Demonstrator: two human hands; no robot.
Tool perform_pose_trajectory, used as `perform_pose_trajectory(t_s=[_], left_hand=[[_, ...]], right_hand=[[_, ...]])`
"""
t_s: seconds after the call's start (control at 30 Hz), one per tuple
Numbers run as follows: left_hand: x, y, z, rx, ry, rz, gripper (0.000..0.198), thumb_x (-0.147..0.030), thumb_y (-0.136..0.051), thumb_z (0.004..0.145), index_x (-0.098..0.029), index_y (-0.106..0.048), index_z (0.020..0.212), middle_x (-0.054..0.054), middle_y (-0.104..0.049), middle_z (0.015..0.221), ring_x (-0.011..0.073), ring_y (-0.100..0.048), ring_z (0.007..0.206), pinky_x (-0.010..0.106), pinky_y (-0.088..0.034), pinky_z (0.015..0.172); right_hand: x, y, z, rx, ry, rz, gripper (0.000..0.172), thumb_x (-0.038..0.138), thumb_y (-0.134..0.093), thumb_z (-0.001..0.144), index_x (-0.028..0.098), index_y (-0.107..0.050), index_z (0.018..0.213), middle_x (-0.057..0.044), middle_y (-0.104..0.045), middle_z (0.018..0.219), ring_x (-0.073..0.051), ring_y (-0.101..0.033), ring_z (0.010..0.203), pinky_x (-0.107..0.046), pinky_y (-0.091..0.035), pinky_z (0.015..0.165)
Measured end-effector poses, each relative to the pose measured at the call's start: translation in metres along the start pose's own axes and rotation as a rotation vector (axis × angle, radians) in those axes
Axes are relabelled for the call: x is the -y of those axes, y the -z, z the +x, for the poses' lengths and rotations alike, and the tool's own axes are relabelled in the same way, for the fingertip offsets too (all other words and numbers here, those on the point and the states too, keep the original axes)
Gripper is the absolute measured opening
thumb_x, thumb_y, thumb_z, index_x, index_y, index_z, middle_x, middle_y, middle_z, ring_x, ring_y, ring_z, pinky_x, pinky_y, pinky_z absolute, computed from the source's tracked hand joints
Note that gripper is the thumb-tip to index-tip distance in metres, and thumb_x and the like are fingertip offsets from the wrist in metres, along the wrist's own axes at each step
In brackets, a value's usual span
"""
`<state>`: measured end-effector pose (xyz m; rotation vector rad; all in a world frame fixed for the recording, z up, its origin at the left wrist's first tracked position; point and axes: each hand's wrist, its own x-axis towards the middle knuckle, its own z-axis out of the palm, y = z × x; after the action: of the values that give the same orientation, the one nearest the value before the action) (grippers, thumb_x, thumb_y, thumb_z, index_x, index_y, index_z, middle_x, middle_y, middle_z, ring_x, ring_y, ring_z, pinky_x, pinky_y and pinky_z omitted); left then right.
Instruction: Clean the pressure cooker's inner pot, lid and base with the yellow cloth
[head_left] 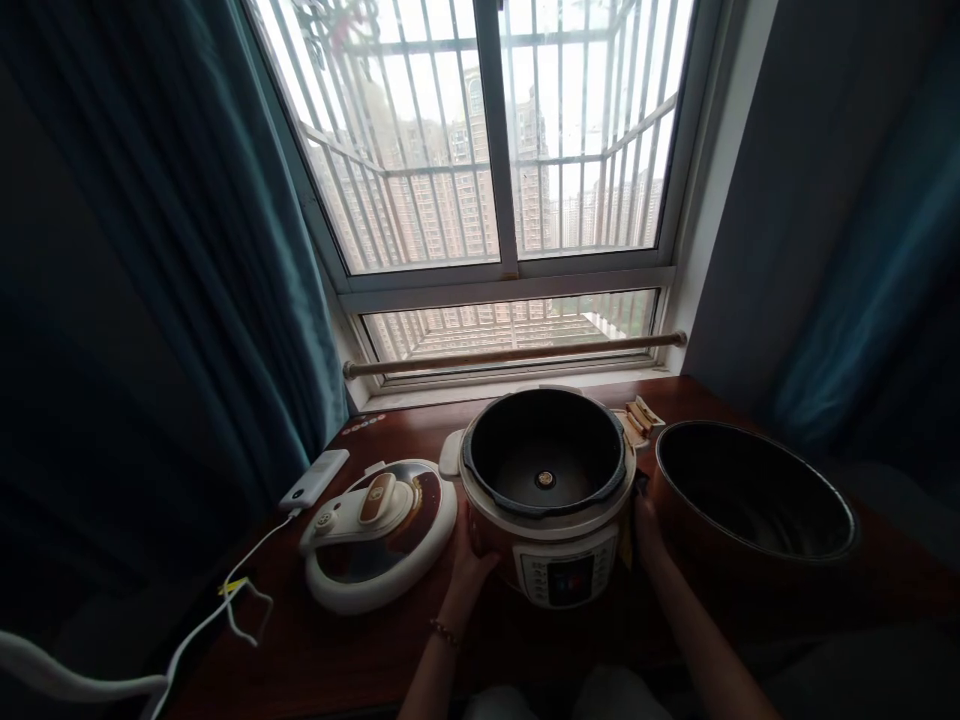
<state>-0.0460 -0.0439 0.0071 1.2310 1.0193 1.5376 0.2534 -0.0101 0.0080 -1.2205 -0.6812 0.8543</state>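
A pressure cooker base (551,545) stands open on the wooden table, its dark inside empty with a round heating plate at the bottom. My left hand (469,560) presses against its left side, fingers curved round the body. Against the cooker's right side lies my right hand (646,530), fingers wrapped on it. The cooker's white and brown lid (379,530) lies flat to the left. Its dark inner pot (754,495) sits empty to the right, close to my right hand.
A white power bank (315,478) with a white cable (225,600) lies at the table's left edge (247,560). Teal curtains hang on both sides. A barred window and a wooden rod (514,354) are behind the table.
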Motion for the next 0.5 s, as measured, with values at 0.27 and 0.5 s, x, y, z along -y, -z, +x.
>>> perform_pose_trajectory(t_s=[0.27,0.5], left_hand=[[0.017,0.002,0.004,-0.079,0.132,-0.173,0.111,-0.031,-0.082,0.036,-0.024,-0.034,0.136,0.013,-0.043,0.137,0.0326,-0.038,0.126,0.038,-0.041,0.098],[-0.004,-0.01,0.009,-0.118,0.138,-0.062,0.096,-0.039,-0.078,0.051,-0.023,-0.034,0.136,0.013,-0.044,0.136,0.0301,-0.043,0.123,0.038,-0.042,0.097]], right_hand=[[0.008,-0.011,-0.001,-0.02,0.052,0.011,0.055,0.063,-0.046,0.072,0.018,-0.061,0.1,-0.005,-0.065,0.108,-0.024,-0.056,0.104,-0.032,-0.043,0.082],[0.047,-0.031,0.01,-0.008,0.111,-0.037,0.049,0.058,-0.041,0.079,0.021,-0.063,0.102,-0.003,-0.067,0.102,-0.022,-0.058,0.094,-0.031,-0.042,0.078]])
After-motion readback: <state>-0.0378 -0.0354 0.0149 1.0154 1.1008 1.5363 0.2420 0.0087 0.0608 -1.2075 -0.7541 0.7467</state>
